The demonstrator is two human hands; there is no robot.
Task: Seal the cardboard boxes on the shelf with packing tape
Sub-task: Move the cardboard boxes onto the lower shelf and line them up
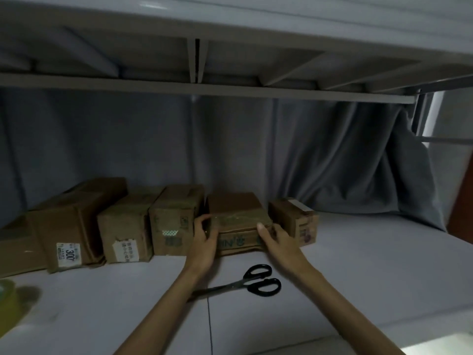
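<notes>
Several brown cardboard boxes stand in a row along the back of the grey shelf [371, 265]. My left hand [204, 239] grips the front left corner of a low box [236, 216], which has a strip of clear tape across its top front edge. My right hand [275, 239] rests against the same box's front right corner, thumb on the top edge. Black-handled scissors [252, 280] lie shut on the shelf just in front, between my forearms. A yellowish tape roll [6, 301] sits at the far left edge, blurred and cut off.
To the left stand a taped box [176, 219], a labelled box [125, 231] and a larger box with a white "300" sticker [74, 226]. A small box [294, 221] is at the right. A grey curtain [358, 160] hangs behind; a metal frame [204, 88] runs overhead.
</notes>
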